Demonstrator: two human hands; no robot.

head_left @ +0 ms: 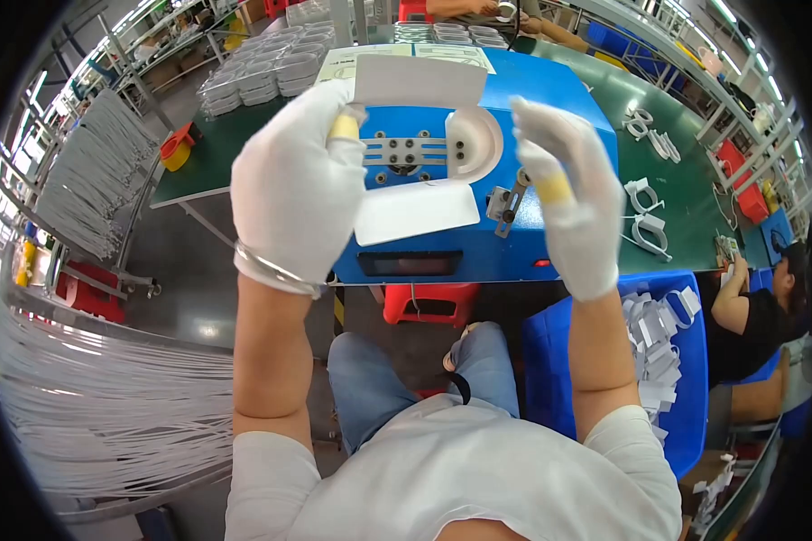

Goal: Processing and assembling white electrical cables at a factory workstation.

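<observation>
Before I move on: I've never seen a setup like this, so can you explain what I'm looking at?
There's no robot: these are a person's own left hand and right hand, in white gloves, seen from a head-worn camera looking down. Its fisheye lens bends straight edges. On the green table sits a blue machine bearing a metal fixture, a rounded white piece and two flat white panels. Stacked clear trays lie beyond, on the left. A blue bin of white pieces is nearer, on the right. The left hand is beside the panels; I can't tell whether it grips anything. The right hand is open, visibly holding nothing.
</observation>
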